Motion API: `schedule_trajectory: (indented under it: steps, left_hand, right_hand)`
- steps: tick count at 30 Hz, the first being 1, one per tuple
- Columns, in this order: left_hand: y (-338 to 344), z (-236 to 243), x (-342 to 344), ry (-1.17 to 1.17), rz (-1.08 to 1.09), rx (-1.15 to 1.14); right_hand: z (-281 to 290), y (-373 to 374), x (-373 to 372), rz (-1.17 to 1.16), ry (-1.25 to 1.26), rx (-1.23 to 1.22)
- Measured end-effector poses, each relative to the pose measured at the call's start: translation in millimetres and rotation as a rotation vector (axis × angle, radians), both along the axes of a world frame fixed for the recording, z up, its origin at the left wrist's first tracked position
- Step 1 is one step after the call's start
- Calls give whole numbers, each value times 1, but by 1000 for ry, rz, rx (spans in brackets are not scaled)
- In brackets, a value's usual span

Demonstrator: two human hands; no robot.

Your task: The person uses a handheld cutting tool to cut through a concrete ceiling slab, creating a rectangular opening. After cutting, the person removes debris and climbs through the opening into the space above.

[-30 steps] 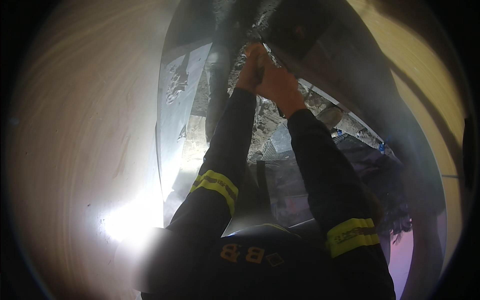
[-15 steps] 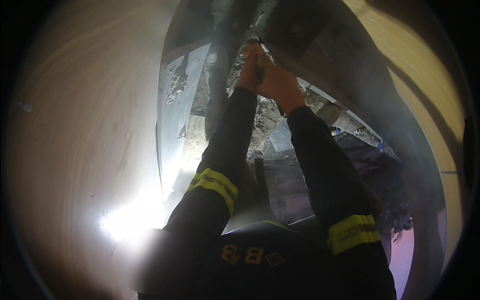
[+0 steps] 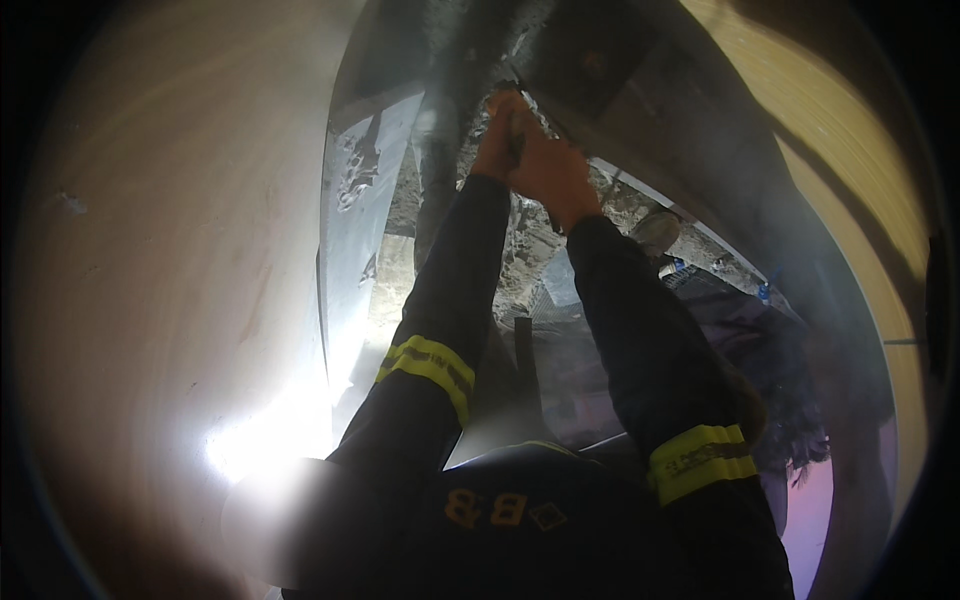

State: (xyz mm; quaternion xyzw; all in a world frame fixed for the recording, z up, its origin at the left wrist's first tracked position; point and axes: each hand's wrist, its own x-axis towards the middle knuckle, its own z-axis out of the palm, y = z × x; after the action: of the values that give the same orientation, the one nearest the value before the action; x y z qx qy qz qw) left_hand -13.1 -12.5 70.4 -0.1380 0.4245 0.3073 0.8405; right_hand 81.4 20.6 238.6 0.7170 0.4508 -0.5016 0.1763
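Observation:
Both my arms, in dark sleeves with yellow bands, reach forward toward the upper middle. My left hand and my right hand look orange-brown and press together, fingers closed. Whatever they grip is hidden behind the hands and lost in the dim, hazy light. Just beyond the fingertips lies a rough grey, crumbly surface, which also shows beneath the wrists. Right of my hands runs a dark slanted panel with a pale lower edge. A round, dark upright post or pipe stands to their left.
A pale panel with peeling patches is at left, beside a large curved beige surface. Bright light glares at the lower left. Under my right forearm lie a flat grey piece and a rounded brownish thing; a small blue item is farther right.
My hands stay together in nearly the same place. The right wrist and forearm have shifted slightly left, showing more of the rounded brownish thing.

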Motion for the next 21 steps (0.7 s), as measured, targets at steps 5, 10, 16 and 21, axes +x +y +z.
schedule_trajectory:
  steps: [5,10,16,21]
  left_hand:
    - [25,92,10,279,-313,-168]
    - [12,85,-42,339,-258,49]
    - [17,103,-46,223,-55,-207]
    - [2,91,-50,261,-55,-192]
  right_hand:
    - [7,-30,14,-216,-23,-110]
    - [29,-30,-16,-256,71,13]
    - [55,-31,-21,-314,135,-55]
    - [55,-49,-28,-374,163,-5]
